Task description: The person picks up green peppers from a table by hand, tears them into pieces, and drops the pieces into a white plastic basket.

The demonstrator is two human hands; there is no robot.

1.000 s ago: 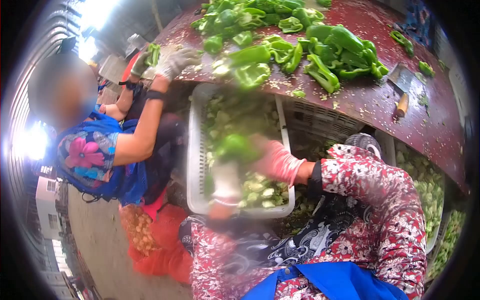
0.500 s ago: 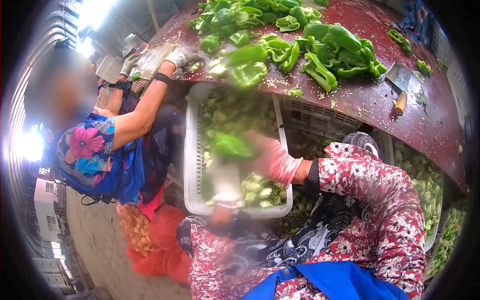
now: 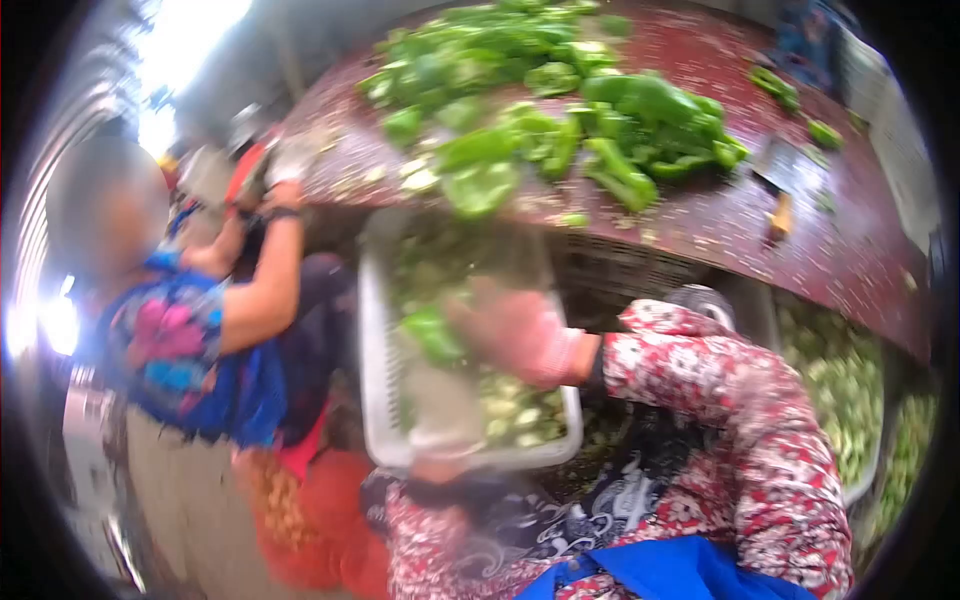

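Observation:
Over a white plastic crate [image 3: 374,400], my two gloved hands meet at a green pepper [image 3: 432,334]. My left hand [image 3: 438,395], in a whitish glove, is closed on it from below, blurred by motion. From the right, my right hand [image 3: 525,335], in a pink-and-white glove, reaches to the pepper's side; its fingers are smeared, and I cannot tell what they grip. Pale green pepper scraps [image 3: 515,410] lie in the crate beneath. Opened green pepper halves [image 3: 480,170] rest at the table edge just beyond.
A red table [image 3: 690,215] carries heaps of green peppers [image 3: 655,120], scattered seeds and a wooden-handled cleaver [image 3: 782,205]. At the left sits another person [image 3: 200,330] beside an orange mesh sack [image 3: 330,520]. More scraps fill a crate [image 3: 835,400] at the right.
The view has shifted slightly. My hands and the pepper remain together over the crate, the pepper a little lower and further left. The other person's hands have moved back from the table edge.

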